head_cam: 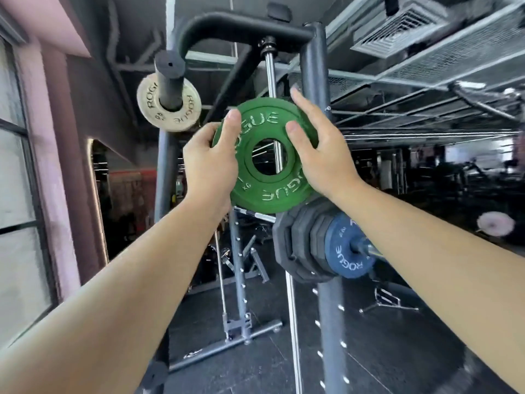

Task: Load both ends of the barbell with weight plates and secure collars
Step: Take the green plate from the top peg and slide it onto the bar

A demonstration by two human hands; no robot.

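Both forearms reach up to the centre of the frame, where the green round weight plate point(255, 191) is held upright between the hands. The left hand point(208, 166) grips its left rim, thumb across the front face. The right hand point(324, 155) holds the right rim, fingers point(301, 102) curled over the edge. At lower right, the barbell sleeve point(366, 247) carries black plates point(301, 245) and a blue plate point(345, 251).

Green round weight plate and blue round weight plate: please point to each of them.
Green round weight plate point(255, 199): head view, lower part of its face.
Blue round weight plate point(338, 251): head view, left part of its face.
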